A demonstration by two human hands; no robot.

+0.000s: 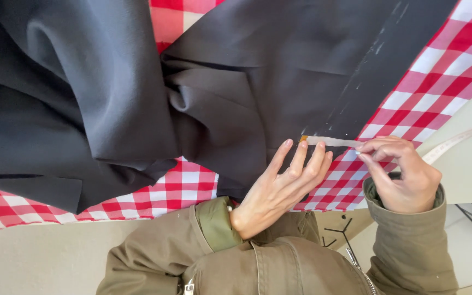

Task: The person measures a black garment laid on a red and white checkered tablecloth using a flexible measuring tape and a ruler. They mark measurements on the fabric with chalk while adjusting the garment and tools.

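Here, a white measuring tape (pixel 331 141) is laid along the lower edge of a black cloth (pixel 137 93), which is spread in folds over a red and white checked cloth (pixel 443 60) on the bench (pixel 28 257). The tape's end is pressed down by the fingertips (pixel 303 146) of the left hand (pixel 279 188), whose fingers are spread flat, nothing being gripped. The tape is pinched between thumb and fingers of the right hand (pixel 402 175), just beside the black cloth's edge.
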